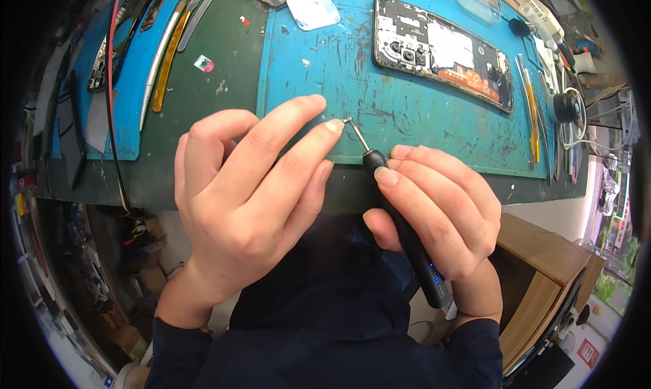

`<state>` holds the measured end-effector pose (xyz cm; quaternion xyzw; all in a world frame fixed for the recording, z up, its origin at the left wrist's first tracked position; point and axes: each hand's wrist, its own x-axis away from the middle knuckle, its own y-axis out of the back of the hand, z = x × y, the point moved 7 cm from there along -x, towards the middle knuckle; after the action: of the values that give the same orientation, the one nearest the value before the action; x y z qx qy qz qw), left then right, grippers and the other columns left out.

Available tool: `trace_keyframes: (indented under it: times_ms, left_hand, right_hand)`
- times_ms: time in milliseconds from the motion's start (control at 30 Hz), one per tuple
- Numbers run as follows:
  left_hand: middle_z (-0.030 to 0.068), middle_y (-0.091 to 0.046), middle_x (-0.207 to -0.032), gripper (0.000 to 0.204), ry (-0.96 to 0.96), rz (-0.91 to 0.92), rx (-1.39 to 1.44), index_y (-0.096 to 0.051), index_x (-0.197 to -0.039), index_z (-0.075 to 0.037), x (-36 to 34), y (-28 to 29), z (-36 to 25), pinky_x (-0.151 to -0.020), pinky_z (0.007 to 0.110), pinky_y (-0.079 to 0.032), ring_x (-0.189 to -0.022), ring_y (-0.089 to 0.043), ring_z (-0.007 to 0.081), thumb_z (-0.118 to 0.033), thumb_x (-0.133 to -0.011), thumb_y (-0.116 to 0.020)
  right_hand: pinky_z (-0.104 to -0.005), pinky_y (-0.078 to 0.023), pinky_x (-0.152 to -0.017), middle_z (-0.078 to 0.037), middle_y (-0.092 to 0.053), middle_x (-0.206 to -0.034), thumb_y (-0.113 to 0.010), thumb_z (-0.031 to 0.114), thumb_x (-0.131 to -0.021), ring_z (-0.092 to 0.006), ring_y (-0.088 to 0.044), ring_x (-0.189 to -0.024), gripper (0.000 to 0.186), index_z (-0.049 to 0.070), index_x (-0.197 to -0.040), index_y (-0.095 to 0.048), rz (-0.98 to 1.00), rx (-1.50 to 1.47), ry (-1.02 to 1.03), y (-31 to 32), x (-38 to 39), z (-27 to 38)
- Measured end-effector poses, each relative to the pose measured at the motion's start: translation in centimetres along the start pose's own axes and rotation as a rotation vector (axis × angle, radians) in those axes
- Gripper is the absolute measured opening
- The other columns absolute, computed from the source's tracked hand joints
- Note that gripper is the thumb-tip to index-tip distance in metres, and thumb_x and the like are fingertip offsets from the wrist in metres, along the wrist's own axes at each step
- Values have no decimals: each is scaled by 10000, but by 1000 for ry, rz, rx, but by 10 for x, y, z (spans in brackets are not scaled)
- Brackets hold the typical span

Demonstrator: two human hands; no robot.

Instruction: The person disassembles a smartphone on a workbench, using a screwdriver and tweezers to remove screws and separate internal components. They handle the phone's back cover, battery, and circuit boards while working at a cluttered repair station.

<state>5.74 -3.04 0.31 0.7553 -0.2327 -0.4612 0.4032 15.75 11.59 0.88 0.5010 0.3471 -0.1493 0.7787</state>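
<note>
My right hand [447, 206] grips a black pen-style electric screwdriver [407, 229] with small blue lights near its rear end. Its thin metal bit slants up and left over the blue work mat [312, 70], and a tiny silvery piece [347, 120] sits at the tip, too small to make out. My left hand [247, 179] has its fingers apart, one fingertip right beside that tip; I cannot tell whether they touch. Beyond my hands lies a smartphone [441, 53] without its back cover, its camera lenses and orange-marked battery exposed.
A white pad [313, 10] lies at the mat's far edge. Left are a yellow-handled tool [171, 62], a second blue mat [132, 128] with phone parts, and a red-black cable [112, 104]. Tweezers [529, 111] and white cables [576, 118] are on the right, above a wooden cabinet [542, 246].
</note>
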Motion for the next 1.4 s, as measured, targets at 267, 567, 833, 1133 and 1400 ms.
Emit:
trace_keyframes:
  times_ms: [267,567,833,1133,1400]
  left_hand:
    - [71,-803,-1300,261,-10,-17,-2,-853,-1172,-61,1,0,-1,-885,362,-505,-986,-599,262,-62,-926,-765]
    - [65,-802,-1312,286,-6,-20,-25,-858,-1178,-64,2,0,-2,-893,355,-504,-992,-599,254,-62,-905,-775]
    - [57,-800,-1319,296,-2,-15,-30,-859,-1182,-69,2,0,-3,-898,352,-505,-992,-598,249,-65,-898,-774]
    - [50,-800,-1318,292,9,-19,-27,-861,-1181,-77,2,0,-3,-903,352,-508,-988,-596,247,-72,-901,-777]
    - [44,-797,-1326,316,10,-23,-20,-859,-1187,-82,3,0,-3,-906,352,-504,-994,-594,244,-63,-879,-790]
  right_hand:
    - [-390,-706,-787,-117,-797,-984,-853,255,-1001,-303,-811,-908,291,-12,-1101,-795,-14,-7,6,-1,0,0]
    - [-350,-687,-698,-84,-776,-852,-846,234,-979,-255,-800,-812,233,2,-973,-833,-83,8,33,-2,-3,0]
    - [-354,-689,-702,-84,-778,-864,-848,241,-979,-256,-801,-814,234,7,-978,-836,-67,22,38,-1,-4,0]
    - [-357,-691,-706,-85,-778,-872,-852,239,-973,-258,-803,-821,231,9,-991,-837,-54,32,39,-1,-4,0]
    - [-363,-694,-720,-85,-780,-875,-854,236,-971,-259,-806,-832,226,12,-993,-839,-53,30,31,-1,-3,0]
